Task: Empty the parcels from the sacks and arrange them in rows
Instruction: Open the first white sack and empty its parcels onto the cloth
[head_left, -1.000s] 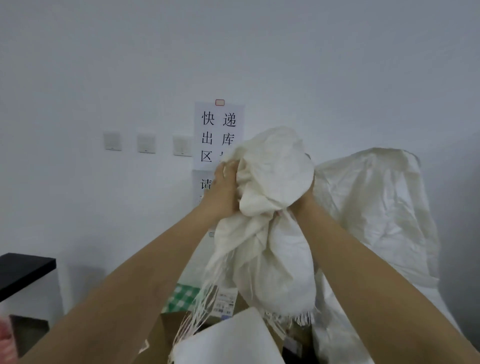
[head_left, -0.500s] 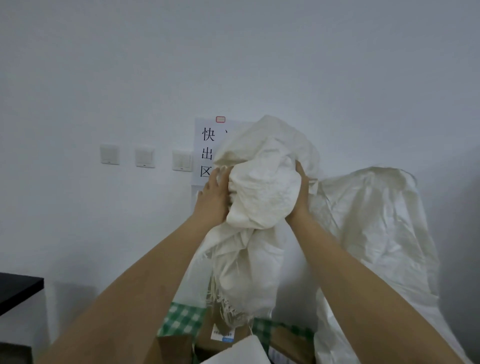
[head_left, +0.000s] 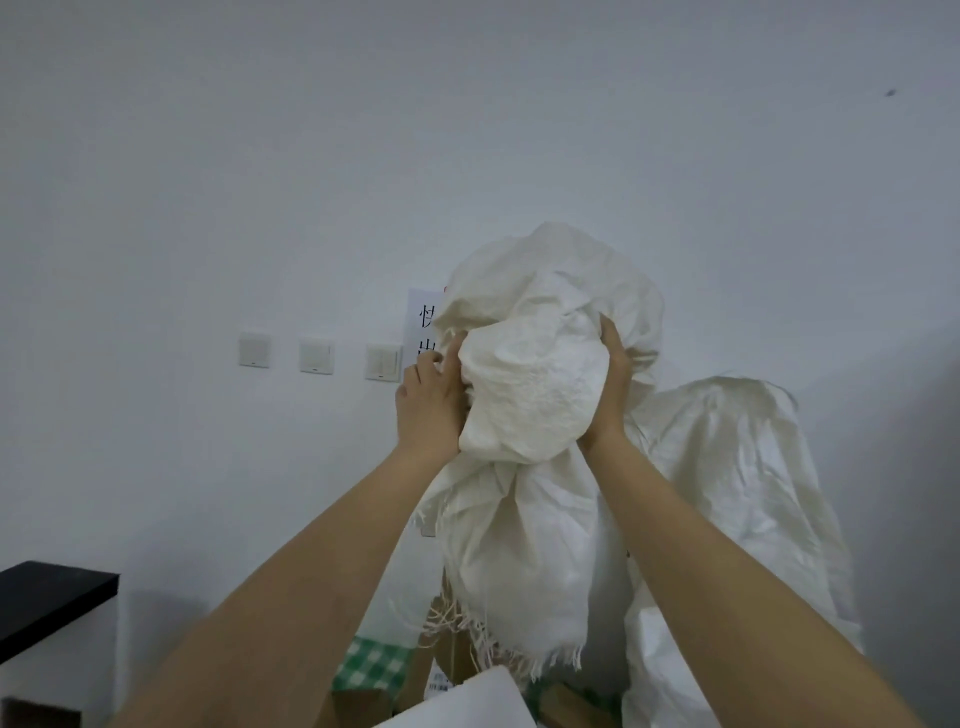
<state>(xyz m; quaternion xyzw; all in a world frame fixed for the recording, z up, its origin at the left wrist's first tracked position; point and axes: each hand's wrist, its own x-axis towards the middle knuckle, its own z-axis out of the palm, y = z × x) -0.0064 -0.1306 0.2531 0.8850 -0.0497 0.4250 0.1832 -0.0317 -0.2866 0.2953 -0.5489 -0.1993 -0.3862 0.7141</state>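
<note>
Sack in hand: a crumpled white woven sack (head_left: 530, 395) is held raised in front of the wall, its frayed open end hanging down toward 6 o'clock over the parcels.
Left hand: the left hand (head_left: 428, 402) grasps the bunched cloth on its 9 o'clock side, fingers curled into the folds.
Right hand: the right hand (head_left: 610, 387) clasps the bundle from 3 o'clock, fingers wrapped round behind the cloth.
Second sack: another white sack (head_left: 737, 499) stands slumped against the wall at 4 o'clock of the held one, touching it.
Parcels: brown cardboard boxes (head_left: 447, 660) and a green checked parcel (head_left: 371, 662) lie beneath the frayed end.
Wall: three switches (head_left: 317, 356) sit at 9 o'clock of the left hand; a paper notice (head_left: 421, 322) is partly hidden behind the sack.
Lower left: a black tabletop edge (head_left: 49, 597).
</note>
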